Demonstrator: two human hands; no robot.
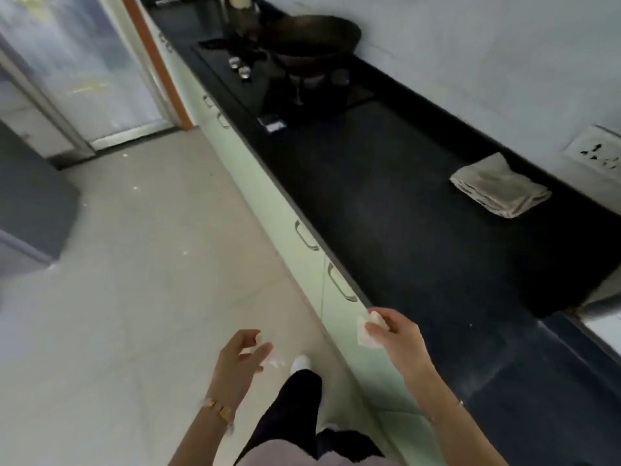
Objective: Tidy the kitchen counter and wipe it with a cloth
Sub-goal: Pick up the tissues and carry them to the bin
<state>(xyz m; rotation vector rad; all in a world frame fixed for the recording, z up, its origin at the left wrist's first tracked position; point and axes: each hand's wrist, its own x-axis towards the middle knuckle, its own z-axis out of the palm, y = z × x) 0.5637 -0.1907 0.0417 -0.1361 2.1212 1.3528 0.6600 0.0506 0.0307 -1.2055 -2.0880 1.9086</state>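
Note:
The black kitchen counter (386, 203) runs from the near right to the far end. A folded grey cloth (500, 188) lies on it against the back wall, far from both hands. My right hand (391, 329) hovers at the counter's front edge and pinches a small pale scrap (368, 341). My left hand (243, 354) hangs over the floor with fingers spread and loosely bent, holding nothing. A small white bit (274, 362) shows just beside its fingertips; blur hides what it is.
A dark wok (316, 37) sits on a black stove (268, 79) at the far end. Pale green cabinets with metal handles (305, 235) line the counter front. A wall socket (598, 153) is at right. A glass door (84, 62) stands far left.

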